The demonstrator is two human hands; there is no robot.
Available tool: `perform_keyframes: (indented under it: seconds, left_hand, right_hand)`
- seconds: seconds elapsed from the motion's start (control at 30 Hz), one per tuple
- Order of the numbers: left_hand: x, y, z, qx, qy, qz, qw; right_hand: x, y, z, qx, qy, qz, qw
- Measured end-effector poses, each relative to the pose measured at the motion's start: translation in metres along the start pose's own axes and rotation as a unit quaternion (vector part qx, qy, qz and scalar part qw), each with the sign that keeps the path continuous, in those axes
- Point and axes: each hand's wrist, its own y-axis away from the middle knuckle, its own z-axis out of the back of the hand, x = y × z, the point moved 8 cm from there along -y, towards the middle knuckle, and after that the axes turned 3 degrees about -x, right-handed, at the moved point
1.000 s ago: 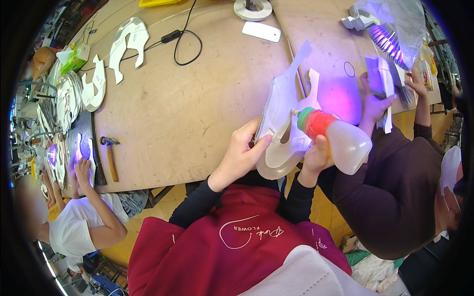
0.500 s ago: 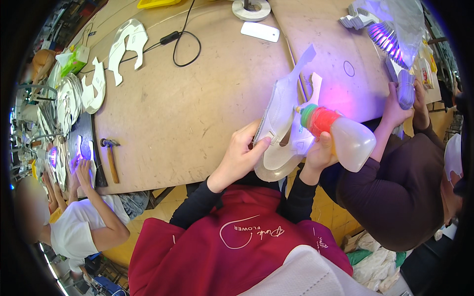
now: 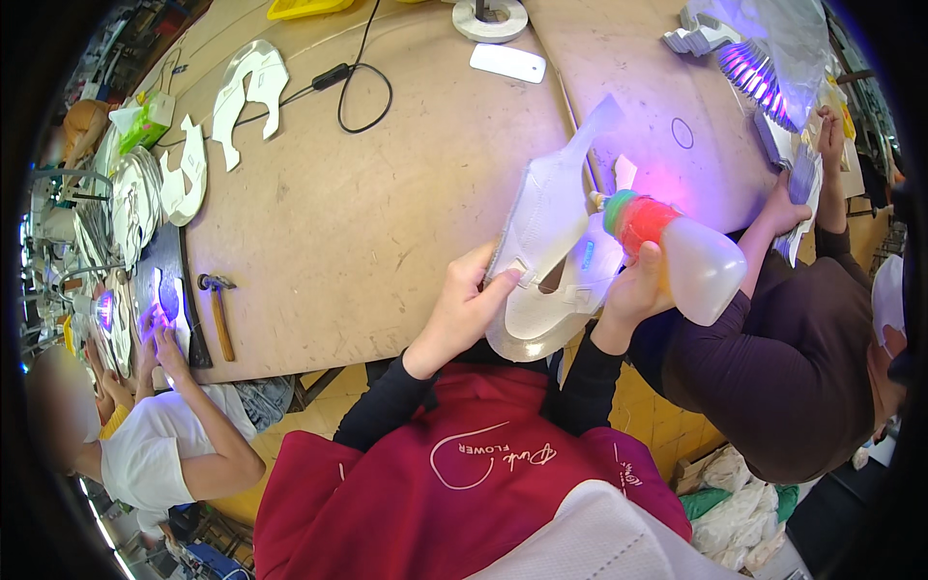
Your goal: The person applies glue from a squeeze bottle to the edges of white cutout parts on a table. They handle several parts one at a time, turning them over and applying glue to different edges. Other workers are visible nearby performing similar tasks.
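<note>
Since a moment ago the bottle [image 3: 681, 259] has tipped a little flatter, its nozzle closer to the white upper [image 3: 546, 261], which has hardly shifted. That upper, a flat cut shoe piece, stands on edge over the near rim of the tabletop [image 3: 387, 203], tilted up and away from the person. The left hand [image 3: 462, 314] is closed on the upper's lower left edge, thumb on the face. The right hand [image 3: 633, 295], just right of the upper, is wrapped round the bottle's neck. The bottle lies almost level, its green-and-red cap end touching or nearly touching the upper's right side; its translucent body looks pale and cloudy inside, though how full it is cannot be told.

To do this well, I judge the upper should be held still and a thin, even line squeezed along the edge, without flooding the cut-out.

Far left of the upper, more white cut pieces [image 3: 246, 92] and a hammer [image 3: 220, 311] lie on the tabletop. Right of the upper, a neighbour's hands work under a violet lamp [image 3: 754, 72].
</note>
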Motion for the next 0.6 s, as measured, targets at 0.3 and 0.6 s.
perform_keyframes:
  seconds: [0.3,0.6]
  left_hand:
    - [0.011,-0.004,0.013,-0.037,0.158,0.069,0.984]
    - [0.006,0.000,0.012,-0.032,0.137,0.063,0.988]
  right_hand:
    - [0.005,0.008,0.004,0.040,-0.079,-0.007,0.996]
    - [-0.004,0.009,-0.012,0.076,0.040,-0.025,0.996]
